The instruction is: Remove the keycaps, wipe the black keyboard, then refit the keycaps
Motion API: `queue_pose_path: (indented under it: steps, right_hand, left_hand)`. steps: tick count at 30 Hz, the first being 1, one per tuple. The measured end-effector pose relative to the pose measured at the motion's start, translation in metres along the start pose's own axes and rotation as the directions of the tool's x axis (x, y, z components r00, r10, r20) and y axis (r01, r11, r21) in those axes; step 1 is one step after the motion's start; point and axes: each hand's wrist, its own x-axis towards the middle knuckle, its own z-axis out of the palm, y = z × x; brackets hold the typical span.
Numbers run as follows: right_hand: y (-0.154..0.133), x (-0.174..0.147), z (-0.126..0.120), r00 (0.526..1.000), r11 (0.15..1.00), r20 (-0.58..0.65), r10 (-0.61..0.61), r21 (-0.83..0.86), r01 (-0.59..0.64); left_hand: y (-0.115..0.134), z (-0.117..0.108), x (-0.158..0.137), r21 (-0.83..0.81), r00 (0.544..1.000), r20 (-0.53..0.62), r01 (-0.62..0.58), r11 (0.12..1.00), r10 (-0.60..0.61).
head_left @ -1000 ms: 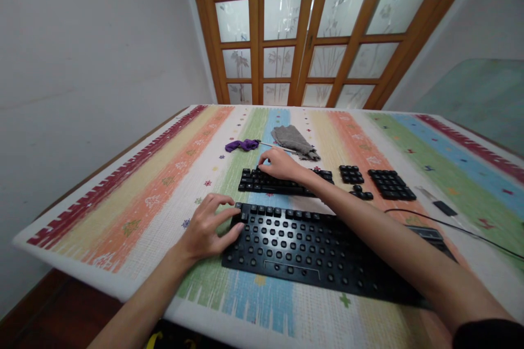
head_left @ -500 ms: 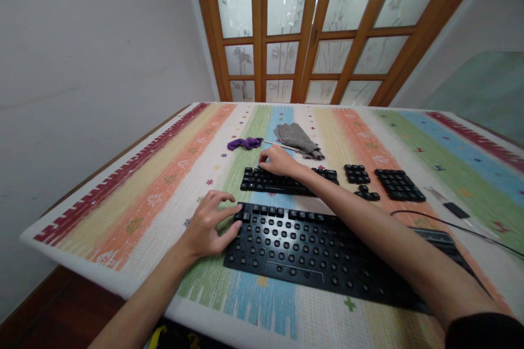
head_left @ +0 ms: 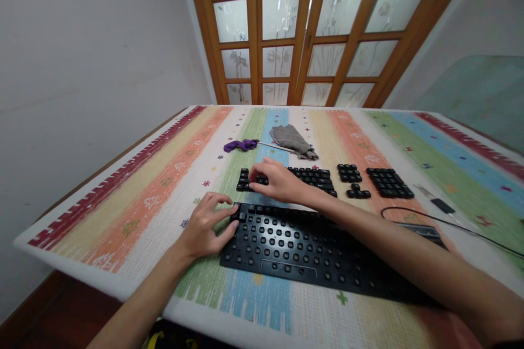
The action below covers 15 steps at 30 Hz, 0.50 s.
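Observation:
A black keyboard [head_left: 282, 240] lies near the table's front edge, with most of its key posts bare and a few keycaps along its top row. My left hand [head_left: 207, 226] rests at its upper left corner, thumb and index finger gripping around the corner keys. Just beyond the keyboard, loose black keycaps [head_left: 315, 175] are laid out in rows. Over the left end of these rows is my right hand [head_left: 276, 181], its thumb and index finger pinched low at a keycap; the fingers partly hide it. My right forearm crosses above the keyboard's right part.
Farther back lie a purple cloth [head_left: 241, 145], a thin stick [head_left: 276, 146] and a grey cloth [head_left: 293, 140]. More keycap groups [head_left: 390, 182] sit to the right. A black cable [head_left: 442, 217] and a small dark object [head_left: 442, 206] are at the right.
My right hand has come nearer, from the back of the keycap rows to their front left part. My left hand stays at the keyboard corner. The view has shifted slightly.

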Motion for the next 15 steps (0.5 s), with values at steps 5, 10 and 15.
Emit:
queue_pose_path:
  steps: [5, 10, 15]
  right_hand:
    - [-0.026, -0.032, 0.006, 0.996, 0.996, 0.039, -0.078, 0.049, 0.076]
    - [-0.034, -0.046, 0.012, 0.995, 0.995, 0.051, -0.087, 0.055, 0.084]
    - [-0.034, -0.049, 0.017, 0.994, 0.995, 0.06, -0.093, 0.041, 0.09]
  left_hand:
    - [0.003, 0.0, 0.001, -0.004, 0.998, -0.059, -0.021, 1.0, 0.021]
    - [0.002, 0.001, 0.0, -0.023, 0.999, -0.038, -0.039, 0.999, 0.038]
    - [0.002, 0.0, -0.002, -0.015, 0.999, -0.023, -0.042, 0.999, 0.042]
